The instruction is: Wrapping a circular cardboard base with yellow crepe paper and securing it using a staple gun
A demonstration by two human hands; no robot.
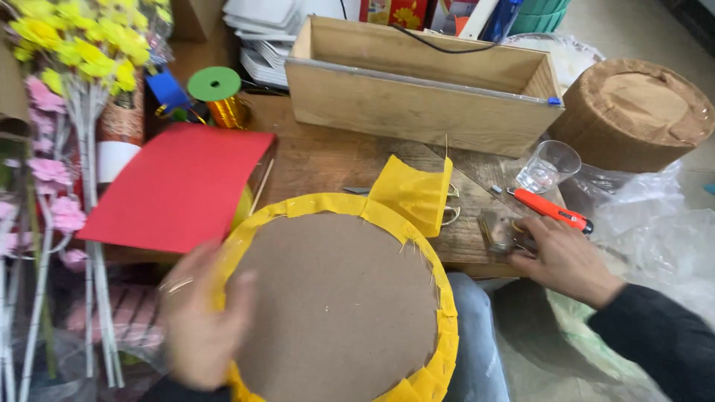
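A round brown cardboard disc (339, 305) rimmed with yellow tape or paper rests on my lap and the table edge. A loose yellow flap (414, 193) sticks up at its far rim. My left hand (201, 320), blurred, grips the disc's left rim. My right hand (562, 260) rests on the wooden table's right edge, its fingers on a small dark metal object (497, 232); what it is I cannot tell. An orange utility knife (551, 210) lies just beyond that hand.
A red sheet (179, 186) lies left of the disc. Behind are a wooden box (421, 100), a green-topped gold ribbon spool (220, 97), a glass (550, 165) and a brown round lid (637, 112). Yellow and pink artificial flowers (63, 112) stand at the left; clear plastic (655, 231) lies right.
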